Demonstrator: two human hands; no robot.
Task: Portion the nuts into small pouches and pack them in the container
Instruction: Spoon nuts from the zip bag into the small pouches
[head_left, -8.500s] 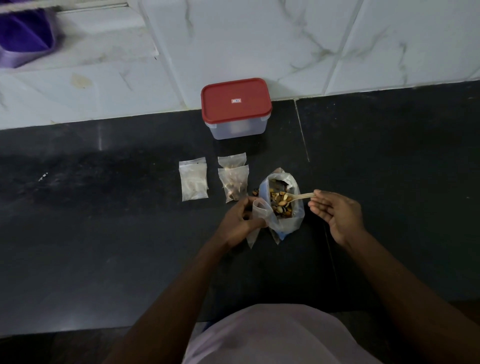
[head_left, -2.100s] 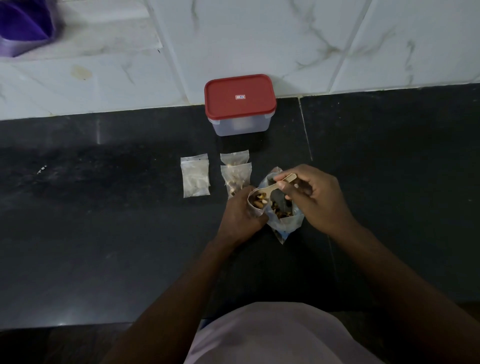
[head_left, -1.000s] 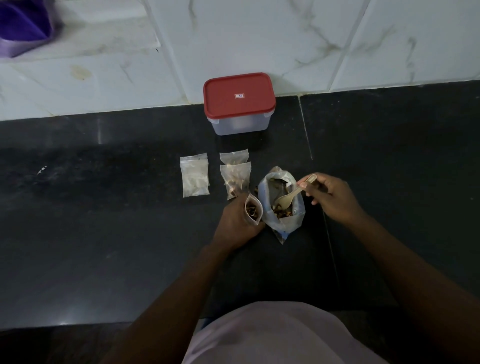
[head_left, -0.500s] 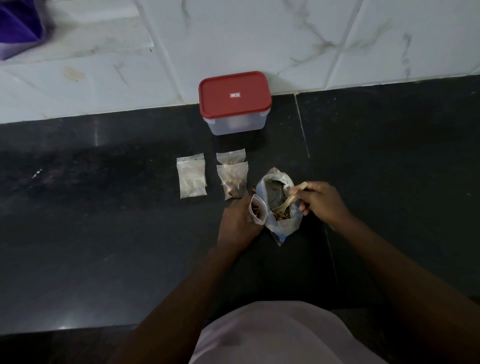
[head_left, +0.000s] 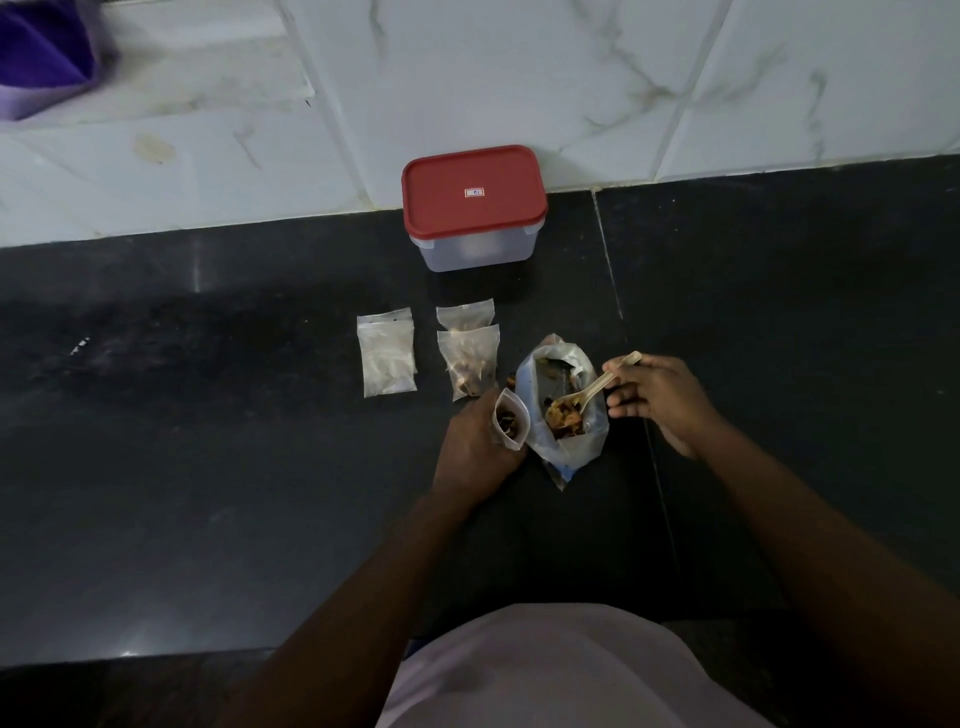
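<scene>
I am watching the nuts (head_left: 565, 418) sitting in the open bag (head_left: 569, 447), which is lying near the middle of the table (head_left: 208, 467). The spoon (head_left: 592, 388) is resting with its loaded bowl among them. The right hand (head_left: 660, 400) is pinching the handle, its grip clamped on the spoon. Just left of the bag and touching it, the left hand (head_left: 475, 447) is wrapping its grip round the pouch (head_left: 511, 420), holding it upright with its mouth gaping and some nuts inside.

The main risk, as I am judging it, is spillage. The pouch mouth is looking narrow next to the spoon's bowl, so a heaped load tipped at a slant is likely going to shed nuts onto the table. A brown speck (head_left: 511, 379) by the bag's left side may be one such nut, though I cannot tell. The bag is soft and slumping, so dragging the spoon out could be pulling it over. Squeezing the left grip harder would be closing the pouch mouth.

Toward the back edge, filled pouches (head_left: 467, 358) and a flat stack (head_left: 387, 352) of empty ones are lying side by side. The container (head_left: 470, 252), at the back edge against the wall, is wearing its lid (head_left: 493, 213), so it is needing to be opened before any packing.
</scene>
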